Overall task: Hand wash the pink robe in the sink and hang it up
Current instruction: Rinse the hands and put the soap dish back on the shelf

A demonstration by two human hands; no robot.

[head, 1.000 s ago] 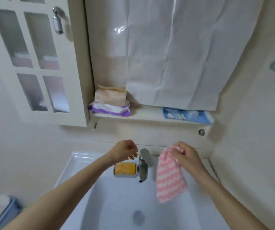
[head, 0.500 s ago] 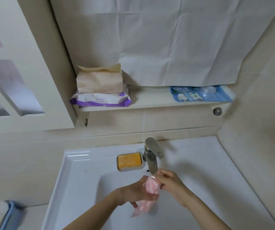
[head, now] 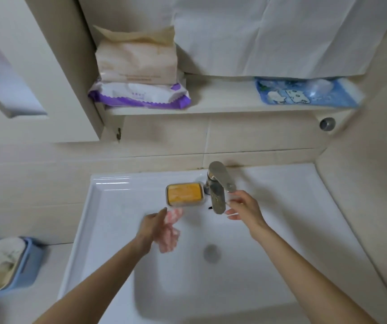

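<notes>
White sink, pink robe bunched in L grip, R grip slack nr tap

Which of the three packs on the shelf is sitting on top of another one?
The beige pack: it rests on the purple-and-white pack at the left end of the shelf, while the blue pack lies alone at the right.

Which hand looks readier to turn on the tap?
The right hand: it holds nothing and hovers beside the faucet lever. The left hand holds the bunched pink cloth over the sink, farther from the faucet.
</notes>
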